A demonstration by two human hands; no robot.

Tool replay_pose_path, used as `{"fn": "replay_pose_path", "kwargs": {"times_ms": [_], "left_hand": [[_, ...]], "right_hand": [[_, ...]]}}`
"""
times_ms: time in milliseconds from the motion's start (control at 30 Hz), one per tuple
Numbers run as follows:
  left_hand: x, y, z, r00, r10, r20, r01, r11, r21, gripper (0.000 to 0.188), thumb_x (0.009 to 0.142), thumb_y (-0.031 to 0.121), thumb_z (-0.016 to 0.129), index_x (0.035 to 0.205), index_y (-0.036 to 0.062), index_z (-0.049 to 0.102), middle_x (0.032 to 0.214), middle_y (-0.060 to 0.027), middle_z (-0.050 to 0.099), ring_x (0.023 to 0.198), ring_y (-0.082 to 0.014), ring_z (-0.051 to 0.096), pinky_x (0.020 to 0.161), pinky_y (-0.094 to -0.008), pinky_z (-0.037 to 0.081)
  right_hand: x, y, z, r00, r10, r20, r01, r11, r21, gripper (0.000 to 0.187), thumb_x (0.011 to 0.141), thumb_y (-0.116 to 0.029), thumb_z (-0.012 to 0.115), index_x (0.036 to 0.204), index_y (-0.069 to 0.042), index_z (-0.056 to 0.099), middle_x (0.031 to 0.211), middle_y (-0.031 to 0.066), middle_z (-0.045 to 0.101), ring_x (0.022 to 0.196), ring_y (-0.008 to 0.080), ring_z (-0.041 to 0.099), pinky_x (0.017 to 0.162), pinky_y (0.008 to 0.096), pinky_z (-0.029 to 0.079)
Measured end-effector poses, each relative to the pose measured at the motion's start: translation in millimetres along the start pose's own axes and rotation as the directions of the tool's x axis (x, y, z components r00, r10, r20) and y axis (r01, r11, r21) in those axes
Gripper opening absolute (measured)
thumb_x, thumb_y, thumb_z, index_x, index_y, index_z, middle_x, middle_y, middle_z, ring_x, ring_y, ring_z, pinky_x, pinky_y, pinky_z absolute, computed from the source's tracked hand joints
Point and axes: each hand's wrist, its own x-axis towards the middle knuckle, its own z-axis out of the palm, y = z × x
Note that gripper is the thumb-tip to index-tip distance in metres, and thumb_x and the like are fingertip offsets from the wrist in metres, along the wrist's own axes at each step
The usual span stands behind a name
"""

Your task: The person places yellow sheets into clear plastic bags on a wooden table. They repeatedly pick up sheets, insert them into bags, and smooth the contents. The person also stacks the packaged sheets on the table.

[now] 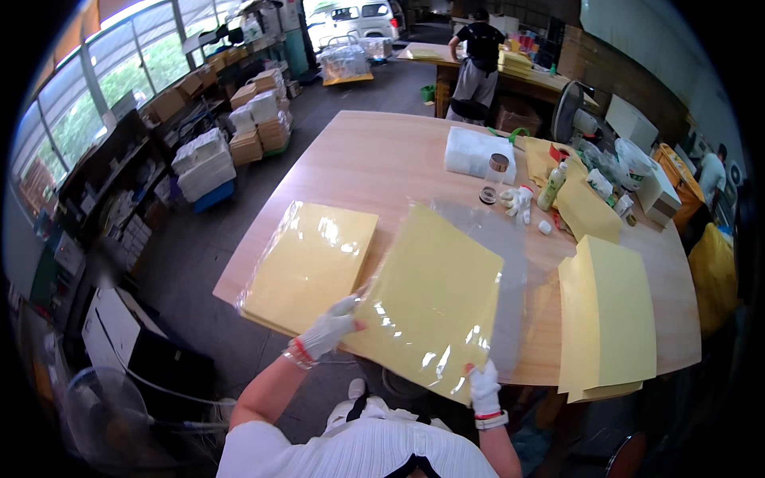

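In the head view, my left grip (330, 327) is pinched closed on the left side of a yellow sheet (430, 291), my right grip (484, 390) on its near right corner. The sheet lies across the bench's (343, 159) front edge, between its front corners. I judge I'm handling it inside clear film; the next move calls for even support. It looks broad and glossy, glare streaking the film.
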Motion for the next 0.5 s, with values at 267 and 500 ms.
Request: {"fn": "replay_pose_path", "kwargs": {"times_ms": [267,500], "left_hand": [[-35,-29,-247,0.982,0.032,-0.184,-0.07,0.976,-0.205,0.052,0.074,0.004,0.057,0.124,-0.0052,0.046,0.112,-0.0121,0.057,0.101,-0.0204,0.055,0.087,-0.0285,0.044],[-17,-116,-315,0.911,-0.152,-0.383,0.407,0.478,0.778,0.046,0.079,0.029,0.053,0.118,0.0049,0.046,0.105,-0.026,0.059,0.101,-0.0395,0.057,0.086,-0.0431,0.044]], "right_hand": [[53,26,237,0.962,-0.166,0.216,0.242,0.886,-0.395,0.042,0.078,-0.033,0.067,0.089,0.003,0.05,0.083,0.0243,0.063,0.074,0.0356,0.063,0.065,0.0405,0.048],[60,-6,303,0.917,0.244,0.317,0.091,0.645,-0.759,0.061,0.075,-0.055,0.06,0.092,0.002,0.052,0.084,0.0282,0.061,0.083,0.0401,0.062,0.07,0.0486,0.047]]}}
